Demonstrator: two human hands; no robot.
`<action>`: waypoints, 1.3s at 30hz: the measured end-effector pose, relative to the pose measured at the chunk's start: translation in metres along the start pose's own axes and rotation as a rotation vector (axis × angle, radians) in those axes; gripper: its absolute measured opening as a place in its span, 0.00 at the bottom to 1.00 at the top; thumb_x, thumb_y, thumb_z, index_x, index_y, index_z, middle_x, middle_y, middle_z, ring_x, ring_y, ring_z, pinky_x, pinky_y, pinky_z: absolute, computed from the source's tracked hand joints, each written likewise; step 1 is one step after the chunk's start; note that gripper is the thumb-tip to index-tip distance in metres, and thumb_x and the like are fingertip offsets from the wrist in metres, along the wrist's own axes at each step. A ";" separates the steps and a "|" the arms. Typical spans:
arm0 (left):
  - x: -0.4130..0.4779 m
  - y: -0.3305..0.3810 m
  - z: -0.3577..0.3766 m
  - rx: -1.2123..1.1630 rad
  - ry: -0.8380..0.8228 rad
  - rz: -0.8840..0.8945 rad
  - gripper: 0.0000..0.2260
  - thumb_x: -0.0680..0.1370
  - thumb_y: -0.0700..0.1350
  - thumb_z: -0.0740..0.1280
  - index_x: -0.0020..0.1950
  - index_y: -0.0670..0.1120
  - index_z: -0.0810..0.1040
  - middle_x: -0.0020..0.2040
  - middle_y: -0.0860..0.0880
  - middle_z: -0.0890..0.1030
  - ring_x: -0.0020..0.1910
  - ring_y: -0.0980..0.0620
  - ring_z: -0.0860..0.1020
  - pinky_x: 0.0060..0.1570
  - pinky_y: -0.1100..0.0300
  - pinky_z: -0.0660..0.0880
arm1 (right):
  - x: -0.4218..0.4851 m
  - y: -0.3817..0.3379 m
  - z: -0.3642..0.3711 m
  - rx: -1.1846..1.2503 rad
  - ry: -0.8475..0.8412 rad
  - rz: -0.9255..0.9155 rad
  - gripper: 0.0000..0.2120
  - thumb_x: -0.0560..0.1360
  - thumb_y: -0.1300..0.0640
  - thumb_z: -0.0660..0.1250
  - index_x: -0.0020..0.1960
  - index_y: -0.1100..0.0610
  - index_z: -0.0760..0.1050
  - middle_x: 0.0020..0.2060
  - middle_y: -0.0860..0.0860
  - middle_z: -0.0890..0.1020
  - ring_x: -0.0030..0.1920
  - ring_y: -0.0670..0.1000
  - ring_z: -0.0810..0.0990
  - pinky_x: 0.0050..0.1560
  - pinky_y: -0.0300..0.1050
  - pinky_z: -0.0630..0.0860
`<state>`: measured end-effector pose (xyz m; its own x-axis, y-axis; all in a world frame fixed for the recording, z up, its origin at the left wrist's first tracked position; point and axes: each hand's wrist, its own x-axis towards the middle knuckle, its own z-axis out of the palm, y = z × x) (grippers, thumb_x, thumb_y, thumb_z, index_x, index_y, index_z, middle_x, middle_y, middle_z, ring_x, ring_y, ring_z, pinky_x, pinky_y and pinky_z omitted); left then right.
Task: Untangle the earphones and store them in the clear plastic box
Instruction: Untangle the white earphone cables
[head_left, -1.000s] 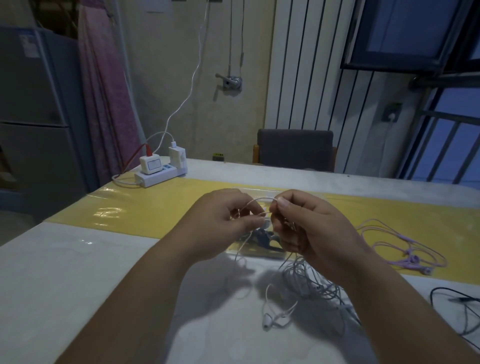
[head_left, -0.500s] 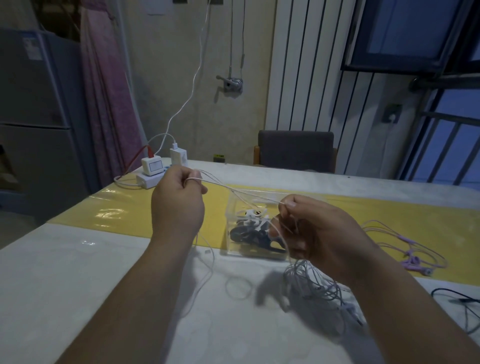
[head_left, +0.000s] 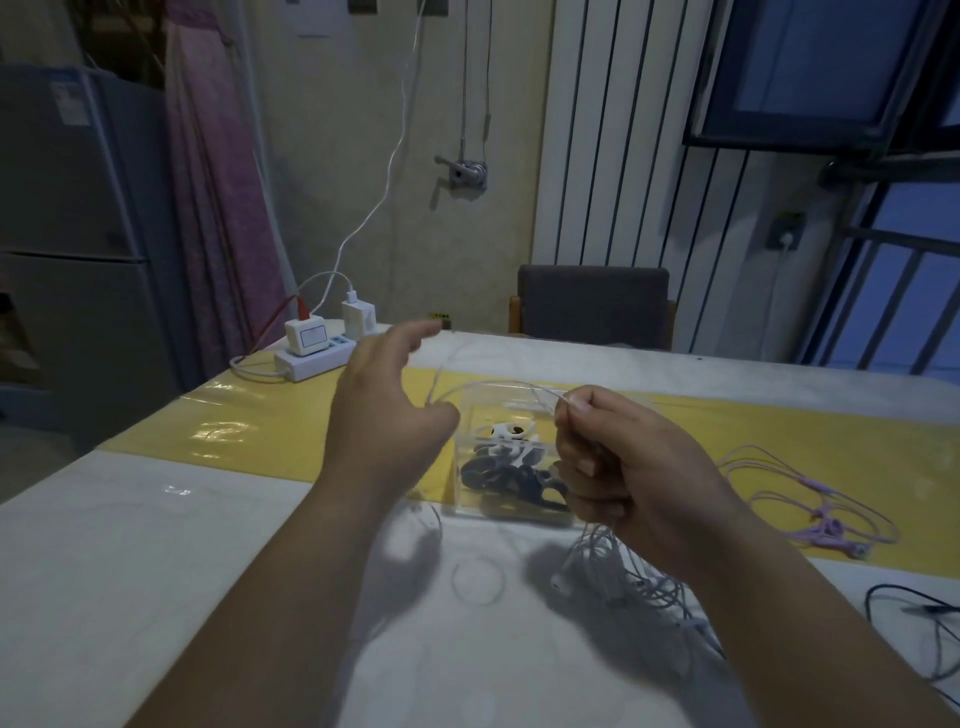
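the big pale table (head_left: 156, 545) fills most of what i see, with a yellow mat (head_left: 291, 421) laid across it. the clear plastic box (head_left: 478, 415) stands on the mat's near edge, with some black and white earphones (head_left: 509, 457) already inside. the left hand (head_left: 384, 410) hovers just left of the box, fingers straight, gripping nothing i can make out. a white strand loops past its thumb, touching or not i cannot tell. the right hand (head_left: 623, 467) pinches that strand between thumb and forefinger, its other fingers curled round more cord. the white earphones (head_left: 623, 577) hang from it in a knot onto the table. this looks like mid-untangling. next, i'd say, the left hand needs a fresh hold on the loose strand to draw it free.
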<state>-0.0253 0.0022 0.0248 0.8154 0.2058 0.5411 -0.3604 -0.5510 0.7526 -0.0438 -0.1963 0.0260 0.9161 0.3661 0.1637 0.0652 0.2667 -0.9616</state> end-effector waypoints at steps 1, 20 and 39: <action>-0.001 0.002 0.000 0.049 -0.017 0.095 0.29 0.63 0.45 0.66 0.64 0.59 0.74 0.57 0.56 0.74 0.60 0.53 0.73 0.59 0.51 0.71 | 0.000 0.001 0.001 -0.005 0.008 0.003 0.13 0.81 0.59 0.56 0.39 0.57 0.71 0.27 0.52 0.64 0.23 0.46 0.56 0.25 0.37 0.51; -0.007 0.001 0.013 -0.076 -0.234 0.297 0.06 0.79 0.48 0.65 0.43 0.52 0.75 0.37 0.54 0.80 0.38 0.57 0.76 0.40 0.60 0.72 | -0.004 -0.002 0.007 -0.059 -0.026 -0.008 0.10 0.80 0.58 0.58 0.41 0.57 0.72 0.27 0.56 0.72 0.19 0.48 0.62 0.23 0.37 0.63; -0.005 0.000 0.010 -0.049 0.021 0.329 0.05 0.77 0.49 0.65 0.41 0.53 0.75 0.33 0.59 0.75 0.35 0.56 0.74 0.35 0.57 0.71 | 0.002 0.012 0.001 -0.573 0.120 -0.059 0.05 0.81 0.50 0.59 0.52 0.47 0.74 0.22 0.43 0.71 0.24 0.42 0.67 0.24 0.31 0.62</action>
<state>-0.0247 -0.0064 0.0187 0.6424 0.0407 0.7653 -0.6245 -0.5511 0.5535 -0.0417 -0.1912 0.0148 0.9408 0.2526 0.2261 0.2898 -0.2532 -0.9230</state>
